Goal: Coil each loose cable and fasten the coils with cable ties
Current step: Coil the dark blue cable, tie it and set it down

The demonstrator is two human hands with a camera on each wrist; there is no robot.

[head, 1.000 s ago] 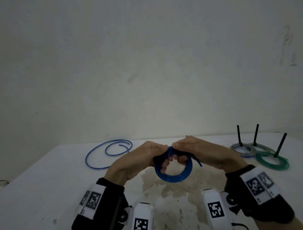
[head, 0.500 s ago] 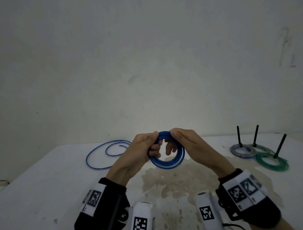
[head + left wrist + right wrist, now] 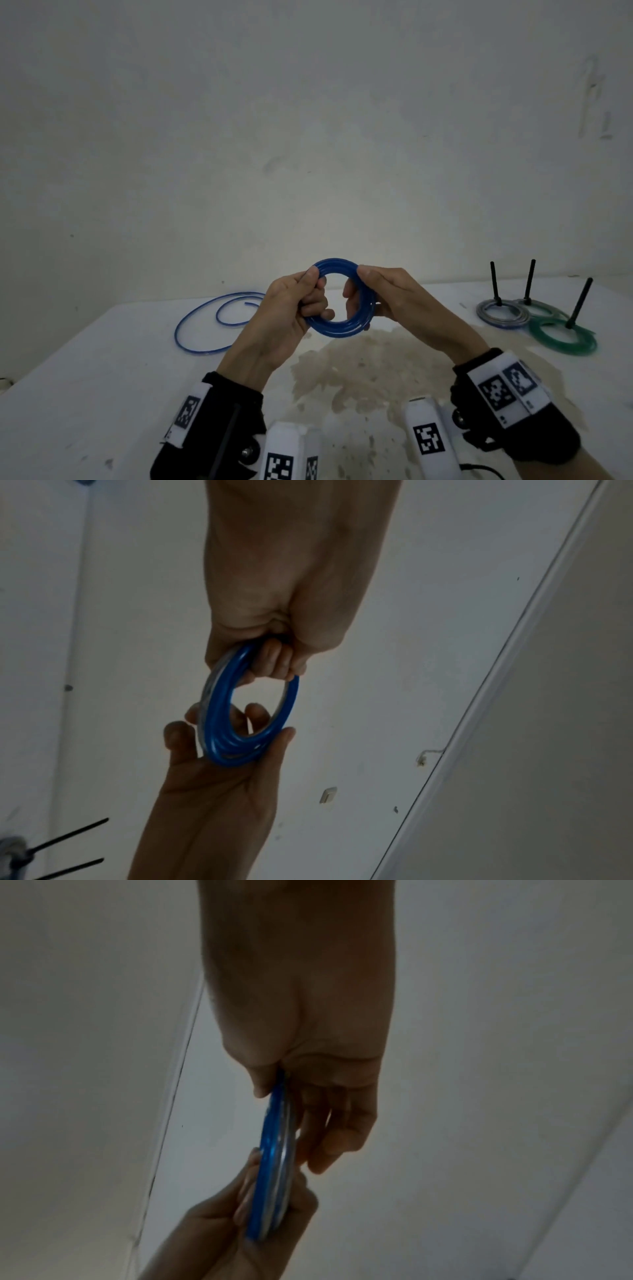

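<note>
Your L hand (image 3: 286,315) grips blue coil (image 3: 337,330) at its left side, R hand (image 3: 394,301) pinches its right side, coil now higher vs 0.5 s ago, frame centre, above table (image 3: 102,377), loose cable (image 3: 205,322) centre-left, tied coils (image 3: 534,317) right edge.

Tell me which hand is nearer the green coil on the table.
Right. The right hand holds the blue coil on the side toward the green coil; the left hand grips the coil's far side.
</note>
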